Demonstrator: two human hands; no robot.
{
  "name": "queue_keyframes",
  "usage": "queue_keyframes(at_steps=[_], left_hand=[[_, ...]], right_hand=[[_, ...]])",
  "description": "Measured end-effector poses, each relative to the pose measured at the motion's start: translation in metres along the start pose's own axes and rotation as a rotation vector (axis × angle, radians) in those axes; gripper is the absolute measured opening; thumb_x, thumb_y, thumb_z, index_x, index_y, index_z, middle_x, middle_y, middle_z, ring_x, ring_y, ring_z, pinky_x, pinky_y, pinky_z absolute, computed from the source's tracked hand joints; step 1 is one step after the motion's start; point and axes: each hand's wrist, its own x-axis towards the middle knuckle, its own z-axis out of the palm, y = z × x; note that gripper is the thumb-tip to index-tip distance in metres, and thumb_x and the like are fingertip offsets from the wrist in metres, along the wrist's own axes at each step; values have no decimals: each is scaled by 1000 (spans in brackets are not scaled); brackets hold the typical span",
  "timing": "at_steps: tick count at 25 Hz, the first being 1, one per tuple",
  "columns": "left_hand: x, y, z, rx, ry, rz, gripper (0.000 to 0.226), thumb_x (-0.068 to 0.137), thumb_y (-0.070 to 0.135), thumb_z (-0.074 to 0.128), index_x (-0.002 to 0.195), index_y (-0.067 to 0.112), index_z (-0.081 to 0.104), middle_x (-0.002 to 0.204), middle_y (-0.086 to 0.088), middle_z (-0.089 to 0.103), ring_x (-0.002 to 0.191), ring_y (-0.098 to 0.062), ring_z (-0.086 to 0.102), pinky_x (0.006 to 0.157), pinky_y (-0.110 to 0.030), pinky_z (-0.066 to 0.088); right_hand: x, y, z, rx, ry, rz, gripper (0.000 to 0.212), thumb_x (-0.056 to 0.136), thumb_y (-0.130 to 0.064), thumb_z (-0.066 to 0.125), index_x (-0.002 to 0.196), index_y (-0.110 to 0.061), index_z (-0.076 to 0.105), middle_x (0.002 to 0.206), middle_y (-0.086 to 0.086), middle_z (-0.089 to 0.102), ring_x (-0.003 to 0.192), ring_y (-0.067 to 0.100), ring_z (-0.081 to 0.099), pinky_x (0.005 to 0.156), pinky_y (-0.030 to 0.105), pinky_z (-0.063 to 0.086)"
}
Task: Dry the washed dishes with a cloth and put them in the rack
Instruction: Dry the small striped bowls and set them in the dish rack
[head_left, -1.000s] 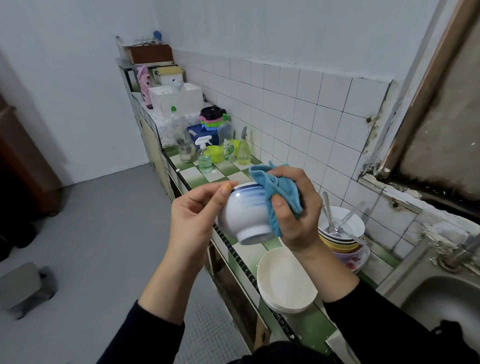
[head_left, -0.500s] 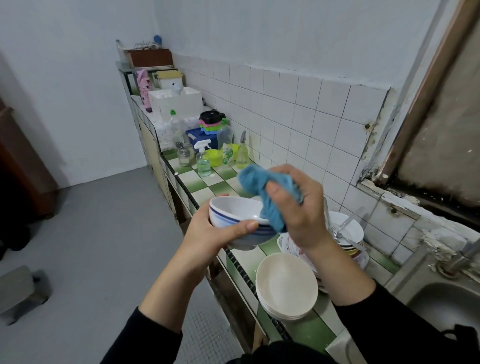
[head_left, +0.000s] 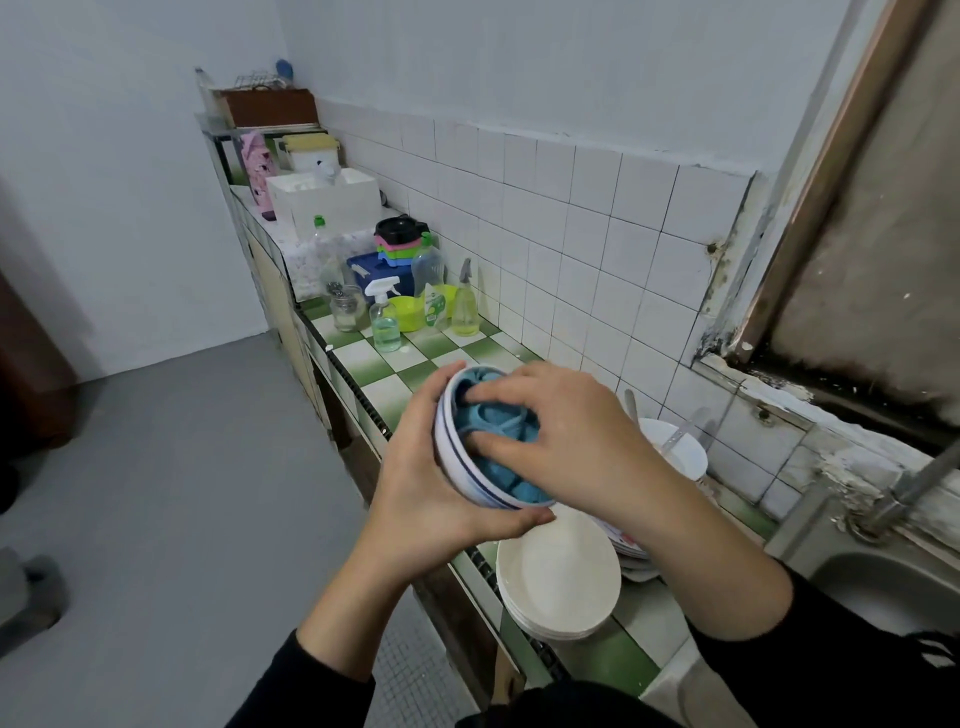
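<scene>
A white bowl (head_left: 451, 457) with blue rim lines is held tipped on its side above the counter's (head_left: 384, 371) near edge, a blue cloth (head_left: 496, 423) bunched inside it. Stacked cream plates (head_left: 558, 577) lie just below it.

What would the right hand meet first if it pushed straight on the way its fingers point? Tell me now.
The right hand meets the blue cloth first: its fingers clutch it. Behind that lies the inner wall of the bowl, backed by the left hand.

The person is wearing black: left sleeve (head_left: 311, 680) and right sleeve (head_left: 831, 649) are ending mid-forearm, leaving left grip (head_left: 421, 493) and right grip (head_left: 576, 441) bare.
</scene>
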Motion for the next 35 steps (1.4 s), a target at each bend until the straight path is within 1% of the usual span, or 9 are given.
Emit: queue_keyframes(at_steps=[3, 8, 13, 16, 18, 21, 24, 29, 35], left_hand=[[2, -6, -1, 60, -9, 34, 120, 40, 36, 95, 143, 12, 37, 130, -4, 57, 120, -22, 58, 98, -45, 50], [6, -2, 0, 96, -27, 86, 118, 40, 44, 94, 141, 17, 39, 129, -5, 56, 119, -28, 57, 97, -50, 49], [13, 3, 8, 88, -46, 136, 113, 45, 36, 93, 140, 9, 39, 133, 0, 55, 124, -23, 55, 102, -45, 46], [12, 0, 2, 71, -15, 116, 118, 42, 39, 94, 142, 13, 38, 131, -5, 55, 121, -27, 56, 99, -49, 48], [10, -2, -2, 62, -17, 121, 117, 43, 38, 95, 142, 14, 37, 130, -9, 55, 119, -30, 58, 97, -51, 49], [9, 1, 2, 9, -23, 118, 114, 46, 30, 95, 141, 6, 36, 131, -11, 56, 120, -30, 58, 98, -51, 49], [9, 5, 6, 2, 9, 119, 113, 46, 31, 94, 140, 5, 38, 131, -6, 56, 122, -27, 56, 100, -47, 49], [9, 11, 6, -6, 15, 130, 111, 44, 35, 93, 138, 8, 40, 125, 3, 58, 119, -25, 57, 96, -45, 51], [11, 16, 17, -73, 19, 103, 107, 47, 29, 93, 138, 5, 40, 129, 5, 58, 124, -23, 56, 102, -40, 47]], right_hand=[[2, 3, -6, 176, -249, -25, 37, 85, -21, 67, 121, -30, 67, 96, -10, 67, 84, 2, 60, 77, 17, 47], [6, 17, -36, 329, -581, -140, 31, 74, -1, 61, 99, -16, 69, 82, 5, 65, 70, 9, 55, 66, 26, 46], [7, 16, -18, 228, 86, -7, 33, 77, -9, 69, 101, -32, 71, 87, -8, 70, 78, 6, 63, 75, 23, 51], [-3, 11, -5, 301, -105, -107, 35, 81, -5, 64, 106, -28, 69, 88, -10, 67, 84, 4, 61, 77, 16, 47], [-3, 15, -17, 367, -313, -150, 35, 81, -7, 61, 106, -30, 68, 97, -5, 69, 92, 11, 64, 86, 31, 53], [1, 24, -26, 478, -216, -147, 36, 80, -9, 65, 106, -33, 69, 107, -2, 70, 100, 16, 67, 89, 44, 55], [0, 24, -12, 471, -47, -158, 31, 82, -13, 71, 102, -37, 71, 103, -6, 72, 96, 10, 67, 87, 40, 55], [-1, 27, -40, 398, -419, -255, 28, 81, -8, 64, 95, -31, 71, 90, -14, 70, 89, 0, 65, 82, 18, 49], [3, 28, -19, 482, 84, -114, 34, 77, -12, 75, 102, -35, 73, 103, -13, 72, 98, 8, 67, 89, 39, 56]])
